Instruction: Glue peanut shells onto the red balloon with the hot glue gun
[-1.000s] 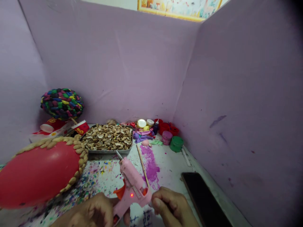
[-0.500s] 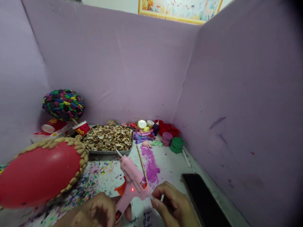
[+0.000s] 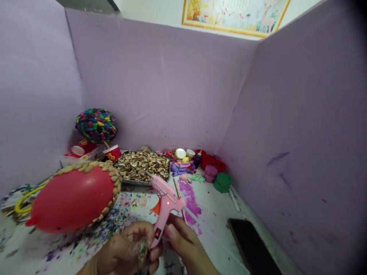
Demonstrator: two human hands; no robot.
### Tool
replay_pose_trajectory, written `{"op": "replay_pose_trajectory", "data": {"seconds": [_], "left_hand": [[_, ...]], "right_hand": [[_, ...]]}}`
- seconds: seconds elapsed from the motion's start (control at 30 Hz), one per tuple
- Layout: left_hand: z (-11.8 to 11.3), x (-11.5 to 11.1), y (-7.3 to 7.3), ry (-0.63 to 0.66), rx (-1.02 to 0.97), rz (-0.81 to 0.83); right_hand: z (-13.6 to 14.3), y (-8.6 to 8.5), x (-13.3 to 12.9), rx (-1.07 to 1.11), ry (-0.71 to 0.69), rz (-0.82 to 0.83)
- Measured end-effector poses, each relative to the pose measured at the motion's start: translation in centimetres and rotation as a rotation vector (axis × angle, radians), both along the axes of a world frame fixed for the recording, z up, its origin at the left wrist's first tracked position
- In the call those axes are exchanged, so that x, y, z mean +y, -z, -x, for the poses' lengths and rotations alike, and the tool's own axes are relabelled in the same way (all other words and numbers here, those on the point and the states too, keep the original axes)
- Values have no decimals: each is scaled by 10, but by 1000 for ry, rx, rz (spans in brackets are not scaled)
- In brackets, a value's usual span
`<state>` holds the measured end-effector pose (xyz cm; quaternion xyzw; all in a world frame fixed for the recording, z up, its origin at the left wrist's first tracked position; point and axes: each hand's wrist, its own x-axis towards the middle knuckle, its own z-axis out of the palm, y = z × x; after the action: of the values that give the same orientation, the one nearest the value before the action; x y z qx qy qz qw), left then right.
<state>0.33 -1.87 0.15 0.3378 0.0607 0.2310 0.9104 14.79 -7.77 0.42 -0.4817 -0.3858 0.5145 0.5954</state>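
Note:
A pink hot glue gun (image 3: 165, 204) with an orange trigger and a lit red light points up and left. A long clear glue stick (image 3: 213, 233) runs out of its rear. My left hand (image 3: 122, 246) is closed, its fingers against the bottom of the handle, with a nut shell (image 3: 142, 249) pinched near the thumb. My right hand (image 3: 187, 244) closes around the handle from the right; some fingertips are hidden behind it. To the left lies a red balloon (image 3: 76, 198) with nut shells fixed in a band along its top and right end.
A metal tray of nut shells (image 3: 143, 166) stands at the back. Behind the balloon is a multicoloured shell-covered ball (image 3: 96, 125). Paint pots (image 3: 222, 182) and deflated balloons line the back right. A black phone (image 3: 252, 244) lies at the right, near the purple partition (image 3: 298, 152).
My right hand has moved from the glue stick at the gun's rear to the handle. The glue stick now shows at length, and the nut shell shows in my left hand. The view has shifted.

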Motion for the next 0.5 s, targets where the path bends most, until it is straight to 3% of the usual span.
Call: {"op": "replay_pose_trajectory", "data": {"seconds": [0.07, 0.17, 0.33, 0.5], "left_hand": [[-1, -2, 0, -27, 20, 17], [-4, -3, -2, -74, 28, 42], [2, 11, -3, -155, 54, 80], [14, 29, 4, -439, 200, 236]], "right_hand": [[7, 1, 15, 30, -42, 10], [11, 4, 29, 23, -1, 44], [-5, 4, 26, -62, 130, -15], [-27, -3, 8, -213, 210, -41]]}}
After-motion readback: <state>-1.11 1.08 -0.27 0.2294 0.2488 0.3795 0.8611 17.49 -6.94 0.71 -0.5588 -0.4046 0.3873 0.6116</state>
